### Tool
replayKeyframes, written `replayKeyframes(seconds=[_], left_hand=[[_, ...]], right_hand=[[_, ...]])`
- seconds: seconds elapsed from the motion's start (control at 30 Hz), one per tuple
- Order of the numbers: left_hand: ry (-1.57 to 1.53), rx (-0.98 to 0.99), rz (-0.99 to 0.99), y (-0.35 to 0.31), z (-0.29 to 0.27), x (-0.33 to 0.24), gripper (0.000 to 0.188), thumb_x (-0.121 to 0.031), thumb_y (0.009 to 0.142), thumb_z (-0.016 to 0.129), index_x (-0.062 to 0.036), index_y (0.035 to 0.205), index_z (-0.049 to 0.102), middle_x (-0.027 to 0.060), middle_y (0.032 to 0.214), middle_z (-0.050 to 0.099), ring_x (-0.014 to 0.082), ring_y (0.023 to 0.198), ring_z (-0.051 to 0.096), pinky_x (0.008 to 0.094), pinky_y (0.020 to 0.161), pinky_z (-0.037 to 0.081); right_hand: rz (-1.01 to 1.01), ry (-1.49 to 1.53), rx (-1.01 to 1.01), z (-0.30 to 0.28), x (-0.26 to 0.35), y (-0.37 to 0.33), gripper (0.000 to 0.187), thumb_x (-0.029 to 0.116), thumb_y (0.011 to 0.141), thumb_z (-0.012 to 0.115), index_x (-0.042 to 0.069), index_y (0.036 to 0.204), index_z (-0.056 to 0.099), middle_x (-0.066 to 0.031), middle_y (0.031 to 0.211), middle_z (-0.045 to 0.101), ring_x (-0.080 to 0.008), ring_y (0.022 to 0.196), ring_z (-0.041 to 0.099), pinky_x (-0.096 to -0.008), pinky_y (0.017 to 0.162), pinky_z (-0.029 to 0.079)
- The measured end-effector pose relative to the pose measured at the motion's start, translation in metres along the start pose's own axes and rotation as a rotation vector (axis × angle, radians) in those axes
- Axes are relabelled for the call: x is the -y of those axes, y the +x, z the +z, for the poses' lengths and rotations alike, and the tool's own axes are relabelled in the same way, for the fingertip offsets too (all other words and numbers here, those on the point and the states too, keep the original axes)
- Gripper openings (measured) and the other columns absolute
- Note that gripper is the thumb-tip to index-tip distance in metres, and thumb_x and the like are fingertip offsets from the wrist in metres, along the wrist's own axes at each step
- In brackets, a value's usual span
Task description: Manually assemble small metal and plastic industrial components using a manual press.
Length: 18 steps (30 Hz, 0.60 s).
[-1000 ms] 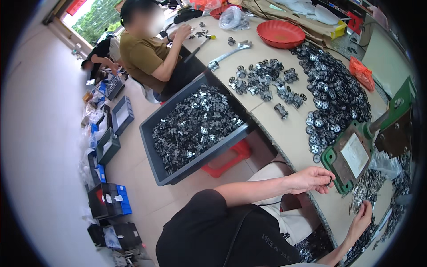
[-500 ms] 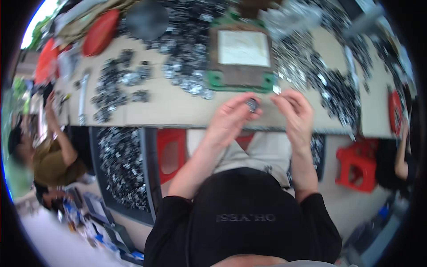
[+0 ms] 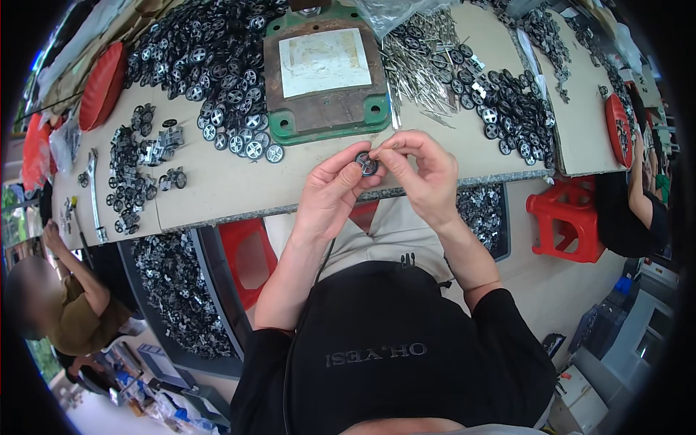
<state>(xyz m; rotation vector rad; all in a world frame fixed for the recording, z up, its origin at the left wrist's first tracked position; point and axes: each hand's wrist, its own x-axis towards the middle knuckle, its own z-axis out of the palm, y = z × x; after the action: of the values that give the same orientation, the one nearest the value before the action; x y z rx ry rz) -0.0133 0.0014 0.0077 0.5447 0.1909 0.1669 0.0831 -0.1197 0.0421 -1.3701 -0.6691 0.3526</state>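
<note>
Wheel, small and black, sits at frame centre, pinched between my left hand and right hand just over the table edge. I judge a loose pinch could drop it into my lap, below the green press block.

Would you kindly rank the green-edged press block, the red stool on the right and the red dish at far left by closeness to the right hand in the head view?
Measured from the right hand:
1. Green-edged press block, just above it on the table, nearest.
2. Red stool, to its right below the table edge.
3. Red dish, far left on the table, farthest.
</note>
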Motion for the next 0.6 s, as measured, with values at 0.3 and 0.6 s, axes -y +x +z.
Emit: replayKeyframes(seconds=[0.3, 0.6], left_hand=[[0.114, -0.04, 0.007, 0.004, 0.006, 0.008, 0.029, -0.004, 0.088, 0.053, 0.0053, 0.116, 0.052, 0.0138, 0.105, 0.06, 0.0189, 0.092, 0.06, 0.0311, 0.082, 0.052], [0.052, -0.006, -0.047, 0.012, 0.008, 0.005, 0.031, -0.008, 0.089, 0.053, 0.0034, 0.117, 0.052, 0.0174, 0.108, 0.059, 0.0217, 0.091, 0.061, 0.031, 0.081, 0.052]], right_hand=[[-0.183, -0.21, -0.007, -0.006, -0.003, -0.005, 0.011, -0.006, 0.077, 0.062, -0.001, 0.087, 0.062, -0.0089, 0.079, 0.061, -0.0148, 0.071, 0.06, -0.0247, 0.059, 0.049], [-0.147, -0.418, 0.109, -0.062, 0.027, 0.032, 0.016, 0.004, 0.078, 0.063, 0.001, 0.093, 0.066, -0.0087, 0.085, 0.064, -0.0145, 0.073, 0.061, -0.0266, 0.067, 0.048]])
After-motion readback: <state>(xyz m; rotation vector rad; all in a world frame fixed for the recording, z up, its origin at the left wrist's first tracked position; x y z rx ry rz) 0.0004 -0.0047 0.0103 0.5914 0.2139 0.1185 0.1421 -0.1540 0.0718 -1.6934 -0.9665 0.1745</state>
